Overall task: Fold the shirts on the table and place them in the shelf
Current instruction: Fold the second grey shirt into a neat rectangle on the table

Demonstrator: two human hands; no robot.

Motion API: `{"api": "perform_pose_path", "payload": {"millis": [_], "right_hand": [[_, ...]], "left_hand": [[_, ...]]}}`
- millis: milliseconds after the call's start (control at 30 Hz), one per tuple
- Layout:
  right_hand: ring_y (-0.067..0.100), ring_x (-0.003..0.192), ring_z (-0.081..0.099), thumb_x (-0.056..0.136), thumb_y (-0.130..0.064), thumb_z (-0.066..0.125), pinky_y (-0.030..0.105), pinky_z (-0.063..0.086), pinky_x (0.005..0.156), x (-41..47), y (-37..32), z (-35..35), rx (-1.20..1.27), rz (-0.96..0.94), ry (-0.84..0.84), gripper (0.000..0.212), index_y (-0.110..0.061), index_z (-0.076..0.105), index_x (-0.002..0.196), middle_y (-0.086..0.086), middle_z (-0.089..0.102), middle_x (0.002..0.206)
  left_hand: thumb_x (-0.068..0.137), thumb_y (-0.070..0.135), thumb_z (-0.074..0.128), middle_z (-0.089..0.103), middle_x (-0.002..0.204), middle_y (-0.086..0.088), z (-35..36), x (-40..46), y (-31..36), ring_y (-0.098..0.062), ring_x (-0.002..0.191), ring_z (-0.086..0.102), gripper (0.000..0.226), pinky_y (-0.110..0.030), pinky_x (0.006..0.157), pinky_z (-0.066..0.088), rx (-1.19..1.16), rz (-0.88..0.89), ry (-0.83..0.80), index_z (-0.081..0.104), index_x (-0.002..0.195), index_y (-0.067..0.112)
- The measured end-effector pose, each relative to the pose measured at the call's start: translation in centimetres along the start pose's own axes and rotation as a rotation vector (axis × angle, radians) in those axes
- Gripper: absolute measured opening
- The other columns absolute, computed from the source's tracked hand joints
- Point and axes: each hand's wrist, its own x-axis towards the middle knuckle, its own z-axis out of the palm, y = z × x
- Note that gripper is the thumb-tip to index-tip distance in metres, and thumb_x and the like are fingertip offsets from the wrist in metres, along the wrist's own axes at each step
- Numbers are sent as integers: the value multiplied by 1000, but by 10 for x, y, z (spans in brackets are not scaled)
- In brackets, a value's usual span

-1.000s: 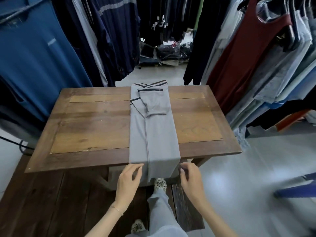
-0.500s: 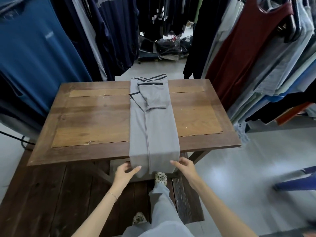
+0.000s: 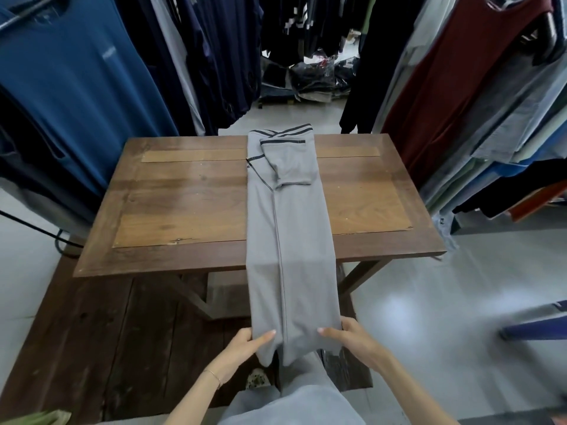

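1. Your left hand (image 3: pixel 245 343) pinches the near left corner of the grey shirt (image 3: pixel 288 240), with the thumb lying on top of the cloth and the other fingers tucked beneath it.
2. Your right hand (image 3: pixel 349 335) pinches the near right corner the same way: thumb on top, fingers curled under the hem.
3. Both hands sit off the near edge of the wooden table (image 3: pixel 184 210), just beside each other with the hem stretched between them.
4. You have the shirt folded into a long narrow strip that runs from the far edge of the table, down its middle, and out past the near edge to your hands.
5. Its far end shows a collar with dark stripes, and one sleeve is folded down over the body on the far right part of the strip.
6. A seam or fold line runs lengthwise down the strip, slightly left of its middle.
7. Near the hem, the cloth is lifted clear of the table and spans the gap above your grey-trousered legs (image 3: pixel 300 400).
8. On the left hangs a blue garment (image 3: pixel 76 87); on the right hangs a dark red one (image 3: pixel 445 96), with more clothes on the racks behind the table.
9. You stand on a dark wooden platform (image 3: pixel 92 348) with pale floor (image 3: pixel 445 317) to the right.
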Motion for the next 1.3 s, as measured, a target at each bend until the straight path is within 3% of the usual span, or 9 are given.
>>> {"api": "perform_pose_path", "payload": {"millis": [167,333,500,633,733,867,1067,1167,1300], "right_hand": [[13,98,67,83,-23,73,24,55,81,-12,12,-4,-55,72,-9,30,-11,66,108,0,70,109],[17,94,69,79,-27,76,35,55,88,-23,22,-3,-88,99,-1,28,-7,72,98,6,73,103],[21,98,68,57,-56,83,37,55,90,-39,17,-3,-106,81,-29,60,-10,76,94,3,74,102],[29,96,67,79,-32,76,35,54,91,-54,-4,-11,-63,58,-82,35,1,74,90,18,72,102],[25,85,63,85,-27,70,24,52,79,-64,-46,-22,-12,6,-152,24,-4,73,81,16,69,90],[13,74,61,92,-27,60,25,50,75,-46,-127,-38,68,-113,-92,23,-6,70,90,8,65,87],[20,74,65,100,-50,31,30,47,72,-1,-199,-49,338,-255,175,55,-9,67,108,7,69,75],[18,67,64,100,-39,42,27,49,64,7,-168,-46,176,-220,361,40,-8,68,104,8,68,72],[18,64,62,93,-29,60,23,49,57,11,-108,-45,45,-146,417,29,-4,65,106,9,68,73]], "left_hand": [[82,18,72,73,96,13,4,-13,-12,-3,93,68,31,-19,76,53,-32,1,-18,58,110,19],[84,15,71,70,112,6,1,-23,-22,-8,107,64,43,-18,83,51,10,4,-58,56,124,10],[87,21,68,69,117,4,-1,-34,-14,-10,111,63,39,-22,91,49,65,-5,-162,60,123,9],[94,27,57,65,125,-4,-6,-43,8,-17,118,59,37,-29,98,47,44,-6,-273,60,125,7],[94,28,56,63,124,-17,-17,-46,41,-27,115,60,40,-34,98,48,-48,37,-283,62,121,-1],[85,40,65,66,115,-20,-22,-44,129,-25,96,66,45,-29,81,54,-168,205,-263,69,111,3],[99,44,35,73,101,-4,-37,-18,220,-7,62,63,49,-15,50,46,-452,415,-17,59,124,9],[99,35,45,73,82,-5,-47,-9,190,-7,51,56,38,-14,43,41,-335,409,280,61,121,9],[96,28,54,71,72,-7,-43,-5,123,-9,48,54,24,-18,44,37,-16,258,395,64,109,11]]}}
